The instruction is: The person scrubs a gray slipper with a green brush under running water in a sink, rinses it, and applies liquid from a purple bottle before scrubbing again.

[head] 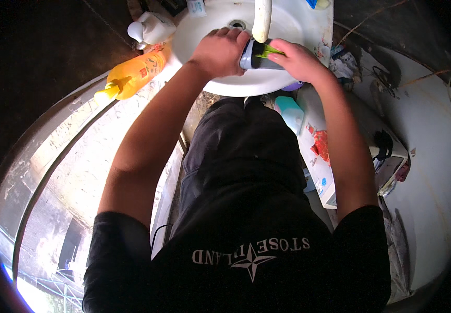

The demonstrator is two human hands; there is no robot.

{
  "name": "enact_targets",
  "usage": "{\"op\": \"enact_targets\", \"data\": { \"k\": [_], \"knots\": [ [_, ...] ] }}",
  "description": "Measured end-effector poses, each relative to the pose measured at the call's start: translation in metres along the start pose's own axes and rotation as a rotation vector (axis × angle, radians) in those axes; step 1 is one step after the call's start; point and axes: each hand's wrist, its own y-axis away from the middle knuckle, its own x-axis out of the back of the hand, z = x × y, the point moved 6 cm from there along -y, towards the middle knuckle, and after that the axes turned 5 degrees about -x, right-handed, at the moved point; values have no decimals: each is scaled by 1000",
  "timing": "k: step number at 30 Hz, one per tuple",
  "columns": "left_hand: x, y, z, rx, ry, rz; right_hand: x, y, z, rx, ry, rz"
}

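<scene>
Over the white washbasin (233,84), my left hand (223,53) is wrapped around one end of a dark cylindrical container (262,63) with a light grey band. The container lies on its side between my hands. Its other end is in the fingers of my right hand (298,60), which also pinch a bright green strip (267,51) along its side; whether the strip is part of the container I cannot tell. Just above the container hangs the tip of a white spout (262,21). The metal drain (237,24) lies beyond my left knuckles.
Left of the basin are an orange bottle (137,74) with a yellow cap and a white pump bottle (153,29). A small packet (197,8) rests at the back rim. Below right, a teal container (290,111) stands by a white cabinet (313,160). A bright window (104,125) is at left.
</scene>
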Motion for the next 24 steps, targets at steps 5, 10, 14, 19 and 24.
{"op": "enact_targets", "data": {
  "k": [5,10,14,19,24],
  "knots": [
    [-20,-19,9,86,143,-64,-13,-4,-13,-69,272,56],
    [-6,-42,5,-16,250,-48,6,9,-15,91,191,192],
    [-12,-46,-12,92,491,-289,18,12,-10,83,145,120],
    [-13,-59,7,135,683,-309,20,14,-21,151,258,182],
    [-25,-44,-7,241,814,-434,42,25,-5,118,41,79]
  ]
}}
